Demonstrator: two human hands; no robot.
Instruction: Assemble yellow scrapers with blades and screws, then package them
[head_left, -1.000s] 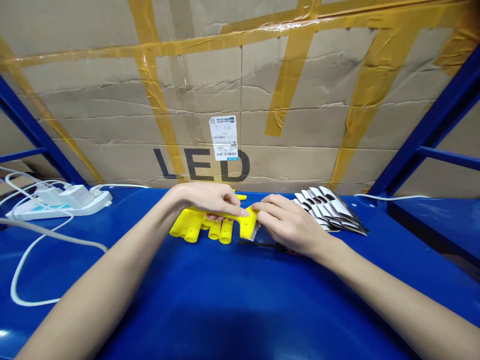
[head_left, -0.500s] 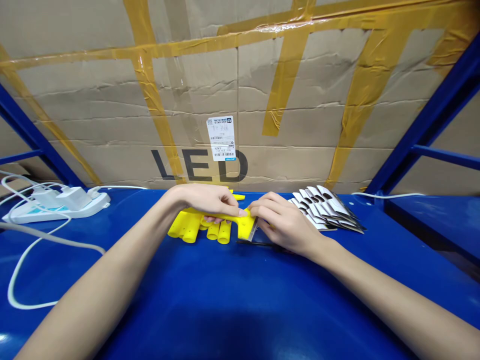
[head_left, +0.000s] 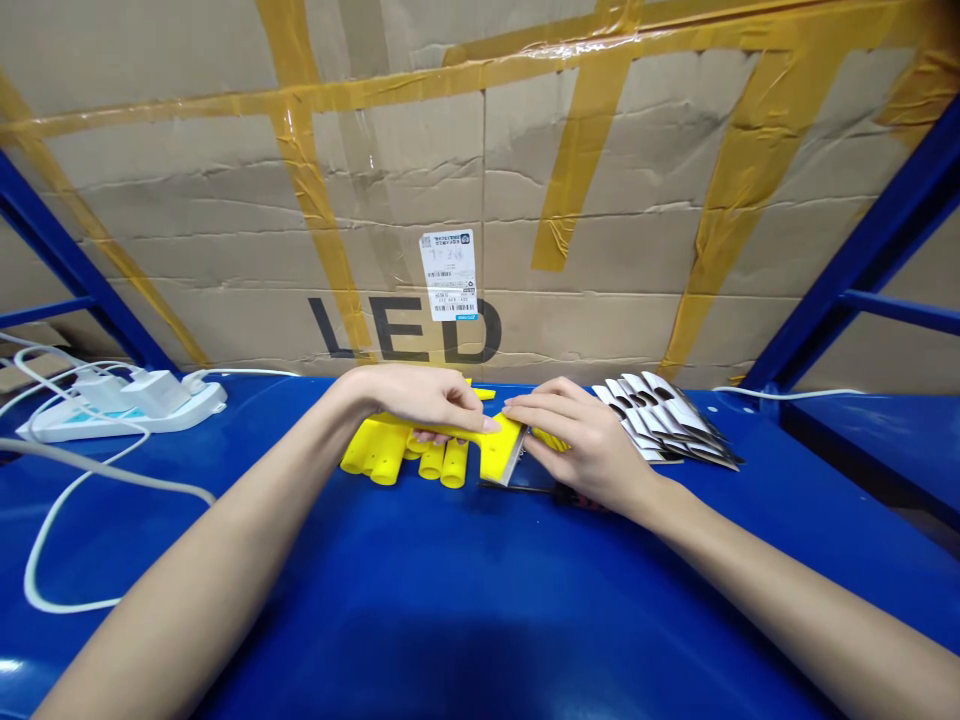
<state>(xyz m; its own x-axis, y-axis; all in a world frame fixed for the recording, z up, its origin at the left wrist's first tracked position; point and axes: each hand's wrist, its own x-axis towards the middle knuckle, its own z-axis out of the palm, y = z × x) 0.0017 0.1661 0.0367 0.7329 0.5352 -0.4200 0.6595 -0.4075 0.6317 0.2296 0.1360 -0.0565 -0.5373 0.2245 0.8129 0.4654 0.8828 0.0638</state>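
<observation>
A yellow scraper [head_left: 498,450] with a flared head and a thin metal blade edge lies level above the blue tabletop. My left hand [head_left: 427,398] is closed round its handle, thumb pressed near the head. The fingertips of my right hand [head_left: 581,435] meet the head's upper corner by the blade, fingers bent and close together. Part of another yellow piece [head_left: 551,440] shows behind those fingers. Below the blade lies a thin dark rod [head_left: 525,488], its right end partly hidden under my right hand. Several yellow tubular handles [head_left: 386,460] lie beneath my left hand.
White-and-black cards or sleeves [head_left: 667,415] lie fanned out on the right. A white power strip [head_left: 127,405] with plugs and looping cables is at the left. A large taped cardboard box [head_left: 405,200] stands behind the blue table [head_left: 420,600], between blue frame posts [head_left: 825,290].
My right fingers have shifted slightly off the scraper head, so more of its blade edge and the yellow piece behind show. The left hand keeps its hold. The view has shifted slightly.
</observation>
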